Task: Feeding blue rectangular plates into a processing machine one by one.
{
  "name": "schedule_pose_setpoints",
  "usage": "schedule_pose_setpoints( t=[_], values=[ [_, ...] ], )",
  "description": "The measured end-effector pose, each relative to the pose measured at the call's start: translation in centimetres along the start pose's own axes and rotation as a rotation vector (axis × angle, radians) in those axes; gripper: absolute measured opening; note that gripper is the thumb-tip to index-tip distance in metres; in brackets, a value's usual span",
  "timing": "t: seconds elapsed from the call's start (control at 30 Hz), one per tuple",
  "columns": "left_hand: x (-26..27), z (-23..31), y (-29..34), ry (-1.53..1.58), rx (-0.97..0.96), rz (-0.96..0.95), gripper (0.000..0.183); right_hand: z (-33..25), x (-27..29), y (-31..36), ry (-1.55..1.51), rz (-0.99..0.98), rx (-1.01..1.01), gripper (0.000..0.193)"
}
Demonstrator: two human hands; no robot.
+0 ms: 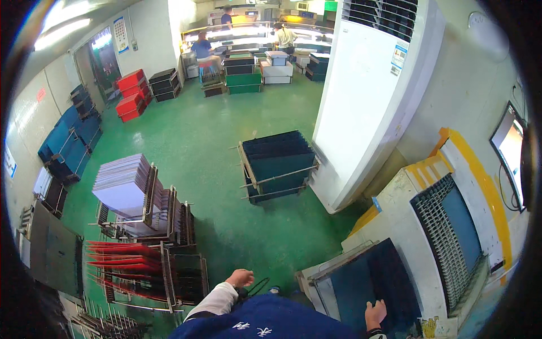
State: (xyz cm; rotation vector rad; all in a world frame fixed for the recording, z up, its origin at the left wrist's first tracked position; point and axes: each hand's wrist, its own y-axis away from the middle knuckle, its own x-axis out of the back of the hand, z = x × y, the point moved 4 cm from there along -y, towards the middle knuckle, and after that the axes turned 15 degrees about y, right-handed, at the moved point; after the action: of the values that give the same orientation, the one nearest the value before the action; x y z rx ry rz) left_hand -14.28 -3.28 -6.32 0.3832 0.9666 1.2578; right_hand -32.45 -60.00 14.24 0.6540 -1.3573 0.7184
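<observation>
Dark blue panel lies flat in the machine's tray at lower right, with the right hand pressed open on it. Left hand is loosely curled, holding nothing, above the green floor beside a rack of red sheets.

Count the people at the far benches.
3: one in a blue top at the left bench, one in dark blue behind, one in a light top to the right. Others may be hidden.

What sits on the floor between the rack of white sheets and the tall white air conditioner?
In the head view, a rack of dark blue panels stands on the green floor between the white-sheet rack and the air conditioner.
</observation>
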Motion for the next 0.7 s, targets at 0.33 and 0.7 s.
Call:
schedule_pose_setpoints(
  t=[0.33, 0.7],
  values=[
    [-1.3, -1.4, -3.4, 0.201, 0.237, 0.1, 0.015, 0.5, -1.3, -0.6, 0.018, 0.019, 0.012, 0.036],
    [-11.8, -1.2, -0.9, 0.034, 0.162, 0.059, 0.012, -1.7, -0.3, 3.1, 0.037, -0.051, 0.201, 0.028]
  ],
)
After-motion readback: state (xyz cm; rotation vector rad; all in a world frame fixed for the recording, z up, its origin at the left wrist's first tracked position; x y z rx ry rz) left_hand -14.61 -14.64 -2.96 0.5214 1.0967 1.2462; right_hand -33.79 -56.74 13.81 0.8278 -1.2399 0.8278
